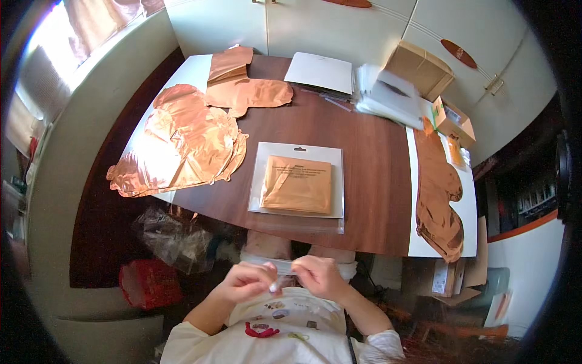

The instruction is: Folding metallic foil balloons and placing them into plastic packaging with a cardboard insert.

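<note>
Scanning the brown table [376, 176], we flag copper foil shapes [188, 136] at left that a snag could drag off; the white card [321, 153] bearing the folded foil [297, 185] lies near the front edge, where a nudge could tip it. Left hand [247, 283], right hand [319, 277]: fingers curled, we can't tell if gripping.

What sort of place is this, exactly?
Probably a room in a home used as a small work corner, though I can't be sure. Copper-coloured foil shapes and a flat pack lie on a brown table, and pale cupboard doors behind give it a household look.
</note>
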A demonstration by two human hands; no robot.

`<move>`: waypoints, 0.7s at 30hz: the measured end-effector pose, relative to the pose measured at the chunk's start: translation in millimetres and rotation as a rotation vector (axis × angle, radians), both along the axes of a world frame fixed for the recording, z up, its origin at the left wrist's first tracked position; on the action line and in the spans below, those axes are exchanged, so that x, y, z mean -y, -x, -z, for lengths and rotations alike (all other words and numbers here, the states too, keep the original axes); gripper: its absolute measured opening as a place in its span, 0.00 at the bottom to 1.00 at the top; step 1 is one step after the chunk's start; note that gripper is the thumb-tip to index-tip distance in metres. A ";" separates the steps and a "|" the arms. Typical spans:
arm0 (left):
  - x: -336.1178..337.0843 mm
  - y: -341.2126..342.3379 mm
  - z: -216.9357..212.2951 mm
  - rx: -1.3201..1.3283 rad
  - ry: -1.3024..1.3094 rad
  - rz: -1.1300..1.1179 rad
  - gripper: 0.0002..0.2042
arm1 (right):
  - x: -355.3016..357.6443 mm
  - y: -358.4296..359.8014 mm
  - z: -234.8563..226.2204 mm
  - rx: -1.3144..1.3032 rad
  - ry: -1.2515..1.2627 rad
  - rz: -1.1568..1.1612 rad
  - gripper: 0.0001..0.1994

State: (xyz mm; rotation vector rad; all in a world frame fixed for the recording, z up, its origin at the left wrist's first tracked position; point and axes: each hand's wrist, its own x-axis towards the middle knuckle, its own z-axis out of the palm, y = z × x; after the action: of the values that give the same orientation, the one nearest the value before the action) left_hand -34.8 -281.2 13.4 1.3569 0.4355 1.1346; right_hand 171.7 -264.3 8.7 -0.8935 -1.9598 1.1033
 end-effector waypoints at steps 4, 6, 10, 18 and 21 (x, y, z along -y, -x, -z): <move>-12.9 -9.9 -13.6 -0.791 -0.457 -0.386 0.03 | 15.1 0.2 -11.7 0.026 -0.022 -0.210 0.06; -5.9 1.2 -1.2 -0.527 -0.278 -0.049 0.06 | 3.1 -8.1 -22.9 -0.046 0.095 -0.080 0.05; 4.9 -14.6 -5.4 0.056 0.241 -0.177 0.09 | 6.4 2.3 2.8 0.094 0.118 -0.110 0.05; -6.5 -16.3 -5.6 -0.153 -0.025 -0.217 0.08 | 3.4 -2.1 16.3 0.187 -0.088 -0.125 0.04; -10.5 -4.6 1.2 -0.606 -0.305 -0.246 0.05 | 0.8 -11.1 -13.2 0.006 -0.039 -0.231 0.05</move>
State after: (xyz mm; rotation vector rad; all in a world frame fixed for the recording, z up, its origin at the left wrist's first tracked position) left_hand -30.2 -270.7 12.1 1.9631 0.9124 0.9945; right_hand 182.8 -265.1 21.9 -0.6621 -2.1212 1.1868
